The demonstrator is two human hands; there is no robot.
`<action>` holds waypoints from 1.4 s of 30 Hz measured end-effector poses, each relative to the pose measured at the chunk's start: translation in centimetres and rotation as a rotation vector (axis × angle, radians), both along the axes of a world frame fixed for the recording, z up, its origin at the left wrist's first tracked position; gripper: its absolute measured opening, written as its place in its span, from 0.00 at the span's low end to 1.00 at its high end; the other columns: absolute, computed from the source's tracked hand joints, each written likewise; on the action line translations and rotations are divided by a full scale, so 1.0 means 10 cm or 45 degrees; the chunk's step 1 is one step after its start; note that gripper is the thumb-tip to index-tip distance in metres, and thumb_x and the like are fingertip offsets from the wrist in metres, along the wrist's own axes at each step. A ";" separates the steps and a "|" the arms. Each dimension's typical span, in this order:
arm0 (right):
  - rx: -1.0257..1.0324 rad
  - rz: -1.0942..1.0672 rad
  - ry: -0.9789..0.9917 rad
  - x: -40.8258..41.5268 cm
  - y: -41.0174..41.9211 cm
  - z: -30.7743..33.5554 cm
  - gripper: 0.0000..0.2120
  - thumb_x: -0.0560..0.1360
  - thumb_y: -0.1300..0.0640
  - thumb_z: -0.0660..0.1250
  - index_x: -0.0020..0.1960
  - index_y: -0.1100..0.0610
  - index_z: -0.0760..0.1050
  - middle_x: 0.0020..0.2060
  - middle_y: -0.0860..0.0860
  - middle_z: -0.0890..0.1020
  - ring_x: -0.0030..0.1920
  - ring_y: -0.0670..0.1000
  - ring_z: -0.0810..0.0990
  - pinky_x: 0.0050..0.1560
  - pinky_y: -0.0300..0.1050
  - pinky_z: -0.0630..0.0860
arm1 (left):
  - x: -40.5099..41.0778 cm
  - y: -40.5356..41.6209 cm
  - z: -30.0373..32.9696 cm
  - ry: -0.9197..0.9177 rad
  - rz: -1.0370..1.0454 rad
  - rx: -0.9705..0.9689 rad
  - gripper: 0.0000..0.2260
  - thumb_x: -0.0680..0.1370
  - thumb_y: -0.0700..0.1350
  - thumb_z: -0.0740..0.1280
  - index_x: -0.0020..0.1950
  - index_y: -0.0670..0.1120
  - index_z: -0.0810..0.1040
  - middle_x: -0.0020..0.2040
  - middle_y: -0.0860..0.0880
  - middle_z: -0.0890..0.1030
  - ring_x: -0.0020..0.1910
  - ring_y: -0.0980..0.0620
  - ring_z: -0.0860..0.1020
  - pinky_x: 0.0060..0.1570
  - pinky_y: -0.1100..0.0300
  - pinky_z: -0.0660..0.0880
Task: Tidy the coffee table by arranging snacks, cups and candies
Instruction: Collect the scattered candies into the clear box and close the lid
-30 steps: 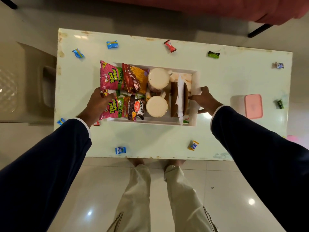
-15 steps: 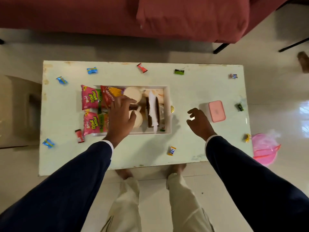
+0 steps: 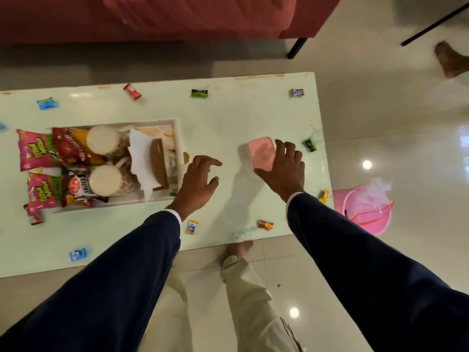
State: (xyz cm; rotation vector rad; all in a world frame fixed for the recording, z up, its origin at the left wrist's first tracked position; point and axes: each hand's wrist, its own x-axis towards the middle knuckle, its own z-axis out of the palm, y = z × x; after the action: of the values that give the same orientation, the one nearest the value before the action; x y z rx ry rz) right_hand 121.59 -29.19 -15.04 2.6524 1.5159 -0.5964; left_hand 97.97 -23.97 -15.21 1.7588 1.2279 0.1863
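Note:
A white tray (image 3: 178, 138) on the pale coffee table (image 3: 241, 118) holds snack packets (image 3: 38, 151), two cream cups (image 3: 102, 139) and a brown napkin holder (image 3: 158, 163). My left hand (image 3: 198, 179) hovers open just right of the tray, touching nothing. My right hand (image 3: 285, 168) lies on the right end of a pink box (image 3: 260, 152), thumb at its near edge and fingers curled over its far side. Several wrapped candies lie scattered on the table, such as a green one (image 3: 199, 93) and a red-yellow one (image 3: 265, 224).
A pink bucket (image 3: 365, 212) with a plastic bag stands on the floor past the table's right end. A red sofa (image 3: 177, 16) runs along the far side. Another person's foot (image 3: 449, 59) shows at top right. My feet are at the table's near edge.
My view has shifted right. My left hand left the tray's contents and moved right of the tray. My right hand reached right onto the pink box.

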 end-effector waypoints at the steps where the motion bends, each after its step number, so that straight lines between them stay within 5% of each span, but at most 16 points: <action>1: -0.027 0.004 0.051 0.03 0.03 -0.06 0.48 0.67 0.37 0.76 0.77 0.56 0.59 0.68 0.57 0.69 0.64 0.62 0.71 0.59 0.57 0.74 | 0.10 -0.02 -0.02 0.001 0.022 -0.049 0.17 0.77 0.36 0.67 0.65 0.47 0.76 0.63 0.50 0.70 0.62 0.45 0.74 0.65 0.45 0.72; 4: -0.076 0.011 0.202 0.06 0.13 -0.24 0.52 0.67 0.38 0.76 0.80 0.54 0.52 0.68 0.57 0.68 0.63 0.63 0.72 0.58 0.58 0.76 | 0.31 -0.10 -0.07 0.023 0.073 -0.167 0.16 0.79 0.38 0.66 0.66 0.49 0.75 0.64 0.52 0.69 0.64 0.46 0.75 0.64 0.53 0.72; 9: -0.049 -0.119 0.360 0.05 0.22 -0.35 0.44 0.67 0.49 0.76 0.74 0.56 0.57 0.63 0.58 0.70 0.62 0.64 0.74 0.52 0.55 0.76 | 0.48 -0.24 -0.16 0.183 -0.048 -0.202 0.17 0.82 0.46 0.65 0.71 0.48 0.71 0.68 0.45 0.71 0.67 0.43 0.73 0.67 0.43 0.70; 12: 0.034 -0.325 0.822 0.06 0.17 -0.22 0.45 0.67 0.50 0.78 0.75 0.55 0.57 0.67 0.57 0.71 0.65 0.60 0.75 0.59 0.54 0.78 | 0.62 -0.24 -0.09 -0.020 0.237 -0.493 0.22 0.83 0.57 0.62 0.75 0.52 0.65 0.71 0.49 0.71 0.67 0.48 0.73 0.64 0.53 0.72; 16: 0.100 -0.495 1.437 -0.08 -0.18 0.17 0.41 0.69 0.46 0.78 0.76 0.47 0.61 0.63 0.49 0.77 0.54 0.48 0.84 0.42 0.37 0.82 | 0.79 -0.20 0.08 -0.357 0.551 -0.701 0.29 0.77 0.68 0.62 0.76 0.62 0.61 0.64 0.65 0.74 0.62 0.62 0.77 0.53 0.63 0.76; 21: 0.173 -0.566 1.440 -0.19 -0.50 0.47 0.41 0.66 0.37 0.72 0.77 0.42 0.65 0.64 0.41 0.79 0.52 0.43 0.85 0.52 0.42 0.84 | 0.87 -0.28 0.18 -0.444 0.490 -0.604 0.24 0.76 0.69 0.64 0.71 0.66 0.67 0.65 0.66 0.74 0.59 0.67 0.77 0.44 0.70 0.79; 24: 0.198 -0.553 1.451 -0.19 -0.58 0.54 0.34 0.72 0.45 0.70 0.76 0.45 0.68 0.66 0.44 0.80 0.53 0.46 0.85 0.56 0.48 0.83 | 0.90 -0.32 0.23 -0.478 0.454 -0.584 0.19 0.80 0.62 0.64 0.71 0.62 0.69 0.62 0.67 0.77 0.57 0.70 0.77 0.44 0.71 0.78; 28: 0.309 -0.761 1.631 -0.07 -0.56 0.53 0.17 0.80 0.56 0.59 0.65 0.53 0.78 0.57 0.55 0.85 0.53 0.56 0.86 0.51 0.51 0.85 | 0.89 -0.26 0.21 -0.524 0.572 -0.646 0.21 0.81 0.61 0.61 0.72 0.55 0.69 0.65 0.50 0.79 0.58 0.50 0.82 0.53 0.50 0.83; 32: 0.359 -0.928 1.439 0.18 -0.49 0.31 0.13 0.84 0.60 0.54 0.53 0.57 0.77 0.54 0.56 0.82 0.55 0.58 0.83 0.46 0.50 0.85 | 0.81 -0.17 0.14 -0.638 0.658 -0.827 0.27 0.80 0.65 0.59 0.73 0.49 0.69 0.64 0.41 0.80 0.50 0.41 0.83 0.43 0.48 0.81; 37: 0.040 -1.118 1.241 0.46 -0.38 -0.25 0.15 0.83 0.60 0.54 0.66 0.61 0.72 0.63 0.59 0.78 0.60 0.60 0.80 0.51 0.50 0.82 | 0.76 -0.09 0.04 -0.667 0.721 -0.930 0.30 0.76 0.62 0.67 0.73 0.48 0.70 0.63 0.41 0.81 0.49 0.42 0.84 0.39 0.50 0.80; 42: -0.092 -1.067 1.056 0.51 -0.31 -0.40 0.19 0.81 0.60 0.62 0.71 0.60 0.66 0.66 0.60 0.76 0.56 0.58 0.80 0.54 0.50 0.80 | 0.73 -0.10 -0.04 -0.756 0.752 -1.016 0.22 0.77 0.52 0.70 0.70 0.49 0.72 0.67 0.40 0.79 0.61 0.37 0.82 0.54 0.37 0.78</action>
State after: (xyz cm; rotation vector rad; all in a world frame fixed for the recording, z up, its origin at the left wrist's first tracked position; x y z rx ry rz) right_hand 126.66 -32.26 -19.01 3.0432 0.2476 -1.8991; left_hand 105.26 -25.00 -15.59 0.5640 1.1129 0.4496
